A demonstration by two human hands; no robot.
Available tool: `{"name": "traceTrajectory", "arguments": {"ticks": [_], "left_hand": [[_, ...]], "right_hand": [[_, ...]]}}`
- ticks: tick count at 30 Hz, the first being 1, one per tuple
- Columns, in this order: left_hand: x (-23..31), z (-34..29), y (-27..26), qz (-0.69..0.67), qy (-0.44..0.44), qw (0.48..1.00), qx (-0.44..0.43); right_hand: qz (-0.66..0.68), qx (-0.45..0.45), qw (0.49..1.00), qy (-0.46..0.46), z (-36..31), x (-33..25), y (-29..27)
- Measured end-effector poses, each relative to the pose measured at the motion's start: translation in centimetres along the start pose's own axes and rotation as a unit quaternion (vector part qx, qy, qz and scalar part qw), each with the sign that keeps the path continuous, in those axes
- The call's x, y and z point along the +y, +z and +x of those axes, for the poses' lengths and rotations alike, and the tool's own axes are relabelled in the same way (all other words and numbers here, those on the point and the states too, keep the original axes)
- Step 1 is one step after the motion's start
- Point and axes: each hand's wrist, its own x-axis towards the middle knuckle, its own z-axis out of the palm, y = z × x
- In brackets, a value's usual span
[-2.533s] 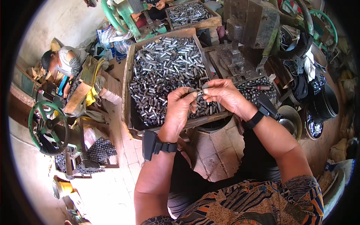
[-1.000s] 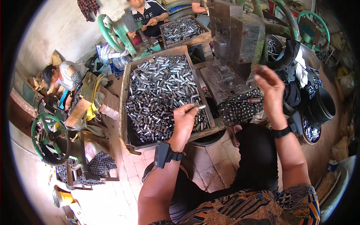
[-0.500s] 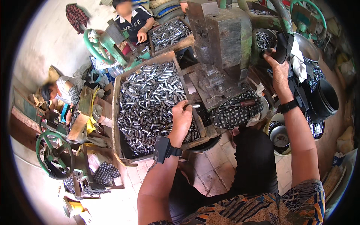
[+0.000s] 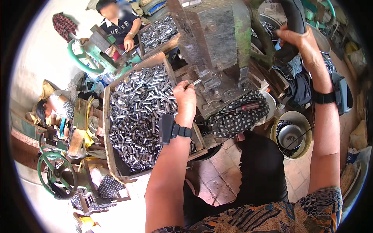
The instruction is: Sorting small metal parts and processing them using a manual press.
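Observation:
My left hand (image 4: pixel 185 101) pinches a short metal tube (image 4: pixel 197 82), its tip pointing into the foot of a heavy iron press (image 4: pixel 223 42). Beside that hand stands a wooden box (image 4: pixel 107 145) heaped with small metal tubes (image 4: pixel 145 105), some shiny, some dark. My right hand (image 4: pixel 303 42) is closed around the dark wrapped handle (image 4: pixel 292 17) of the press, up at the far right. A spotted cloth (image 4: pixel 237 116) lies at the press's near edge, with a red-handled screwdriver (image 4: pixel 248 106) on it.
At right, a bucket (image 4: pixel 309 141) holds a metal bowl (image 4: pixel 290 136) and dark parts. Two people (image 4: pixel 121 27) (image 4: pixel 58 106) work at green handwheel presses on the left. Another box of tubes (image 4: pixel 158 33) stands at the back. My knees are below the press.
My left hand has carried the tube forward, from the box's edge to the press foot. My right hand and the handle have moved up and away. The view has shifted slightly.

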Motion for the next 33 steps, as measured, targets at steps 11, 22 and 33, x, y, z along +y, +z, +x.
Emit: {"name": "traceTrajectory", "arguments": {"ticks": [11,22,33], "left_hand": [[-0.2,0.4,2.4,-0.034,-0.004,0.999,-0.031],[0.0,0.4,2.0,0.060,0.015,0.996,-0.059],[4.0,-2.9,-3.2,0.008,-0.132,0.985,-0.110]], "right_hand": [[0.068,0.005,0.996,-0.063,2.5,-2.2,-0.7],[0.139,0.154,0.978,0.031,-3.0,3.3,4.2],[0.110,0.172,0.979,0.014,-3.3,4.5,5.1]]}}
